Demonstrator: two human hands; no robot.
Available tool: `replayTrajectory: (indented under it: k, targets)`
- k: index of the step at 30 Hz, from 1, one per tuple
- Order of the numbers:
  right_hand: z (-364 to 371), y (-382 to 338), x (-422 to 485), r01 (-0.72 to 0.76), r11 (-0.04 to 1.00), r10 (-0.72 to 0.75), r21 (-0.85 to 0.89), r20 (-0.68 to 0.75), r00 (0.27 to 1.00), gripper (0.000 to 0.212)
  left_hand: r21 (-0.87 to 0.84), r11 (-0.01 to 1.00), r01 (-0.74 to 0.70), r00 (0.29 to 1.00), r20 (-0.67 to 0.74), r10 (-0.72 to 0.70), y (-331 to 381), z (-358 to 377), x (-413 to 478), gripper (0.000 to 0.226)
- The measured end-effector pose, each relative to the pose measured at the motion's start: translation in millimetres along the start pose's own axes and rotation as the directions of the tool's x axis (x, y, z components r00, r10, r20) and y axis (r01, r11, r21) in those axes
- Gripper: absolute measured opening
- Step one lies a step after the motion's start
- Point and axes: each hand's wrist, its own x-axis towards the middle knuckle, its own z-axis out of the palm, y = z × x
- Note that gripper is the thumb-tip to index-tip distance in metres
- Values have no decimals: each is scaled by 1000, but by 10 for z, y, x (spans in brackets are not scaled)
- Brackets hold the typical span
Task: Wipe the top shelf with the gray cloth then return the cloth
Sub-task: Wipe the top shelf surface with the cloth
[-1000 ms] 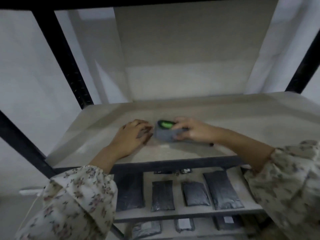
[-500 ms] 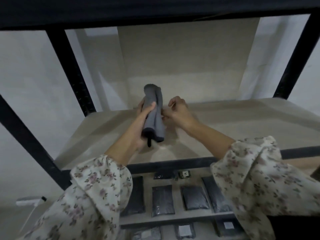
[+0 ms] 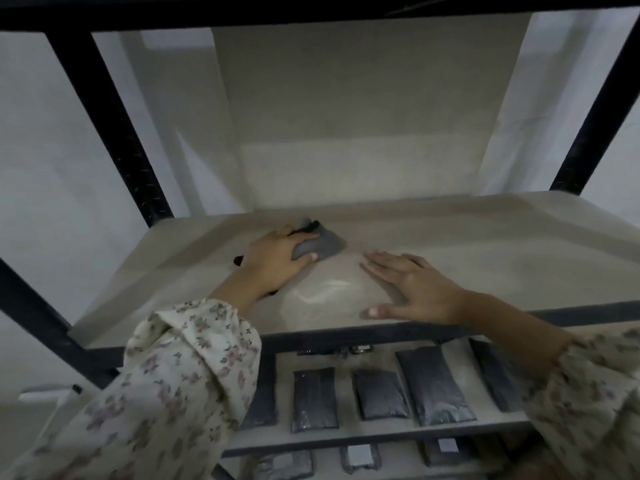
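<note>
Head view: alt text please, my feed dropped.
The left hand grips a bunched gray cloth against the top shelf; the right hand is spread flat beside it. Below, dark packets lie in a row.

It looked like a storeroom: a black metal rack (image 3: 116,133) stood against plain white walls (image 3: 41,150), its top shelf (image 3: 485,244) a pale board, and rows of dark sealed packets (image 3: 434,386) lay on the lower shelves (image 3: 346,436).
</note>
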Motion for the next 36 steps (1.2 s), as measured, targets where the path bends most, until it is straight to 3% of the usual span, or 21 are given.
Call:
replayTrajectory:
  k: [2, 7, 11, 15, 18, 22, 26, 29, 31, 36]
  targets:
    - [14, -11, 1, 2, 1000, -3, -3, -13, 1000, 114, 20, 996, -82, 997, -7, 82, 135, -69, -224, 44]
    - [-15, 1, -79, 62, 998, -62, 8, 6, 998, 111, 13, 974, -227, 964, 142, 223, 292, -309, -569, 52]
    - [-21, 77, -196, 123, 989, -121, -85, 21, 992, 102, -96, 989, -114, 993, -10, 114, 144, -288, -224, 50]
    - [24, 94, -189, 151, 978, -157, -146, -28, 987, 103, 41, 999, -24, 1000, -13, 24, 182, 23, -207, 49]
    - [31, 95, -190, 142, 980, -151, -141, -55, 987, 103, 32, 995, -96, 995, -27, 97, 388, -6, -537, 46]
    - [17, 79, -207, 138, 981, -146, -138, -50, 988, 103, -32, 971, -235, 970, 57, 237, 515, -183, -863, 47]
    - [20, 81, -209, 138, 982, -147, -127, -60, 987, 103, -120, 992, -39, 994, -110, 26, 331, -155, -461, 49]
    - [24, 85, -195, 133, 983, -141, -128, -56, 988, 104, 36, 999, 28, 995, -96, -24, 256, 59, -305, 45]
    - [25, 88, -195, 131, 982, -140, -133, -59, 988, 104, 53, 998, -15, 996, -83, 20, 354, 110, -394, 43]
    - [54, 107, -195, 142, 979, -155, -146, -81, 985, 105, -118, 950, -290, 953, 58, 299, 670, -88, -840, 42]
